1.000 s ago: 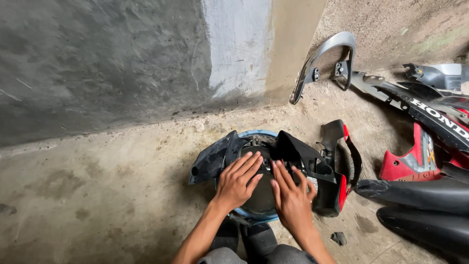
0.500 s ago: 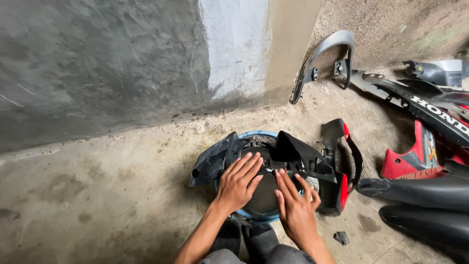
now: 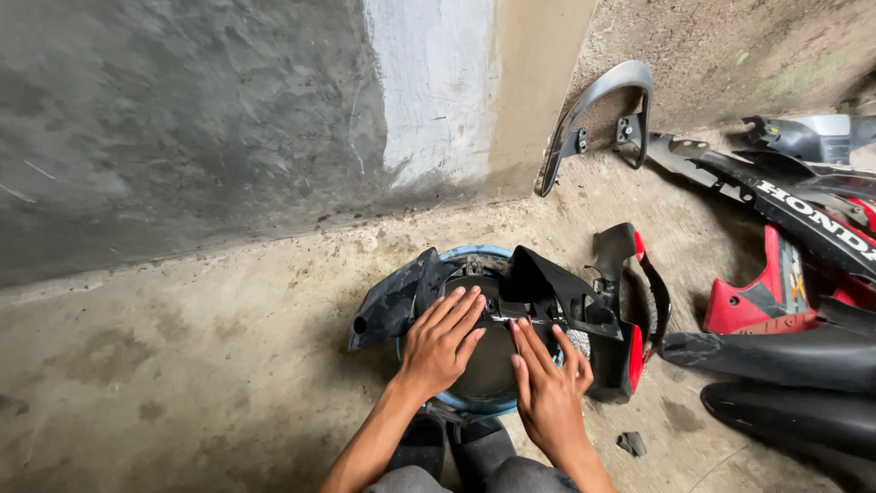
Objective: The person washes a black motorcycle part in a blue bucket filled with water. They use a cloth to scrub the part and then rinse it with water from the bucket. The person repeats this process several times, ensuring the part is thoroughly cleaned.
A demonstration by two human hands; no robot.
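A person crouches on a bare concrete floor (image 3: 182, 383) beside a grey plastered wall (image 3: 182, 119), both hands pressed flat on a black motorcycle headlight housing (image 3: 484, 356) that lies face down just in front of the knees. The left hand (image 3: 443, 342) rests on the rounded back of the housing, fingers (image 3: 461, 310) spread open and gripping nothing; the right hand (image 3: 547, 383) lies just beside it, fingers likewise extended and flat, tips touching a small metal fitting at the housing's centre. A blue rim shows around the lens edge. A black shroud panel (image 3: 397, 297) juts out to the left of the housing, and a black-and-red fairing piece (image 3: 630, 319) stands against its right side. Further right lie red and black body panels (image 3: 785, 301), one carrying white lettering on a long black strip. A curved grey grab rail (image 3: 598, 114) leans against the wall's tan corner. A small dark scrap (image 3: 631, 444) lies on the floor near the right wrist.
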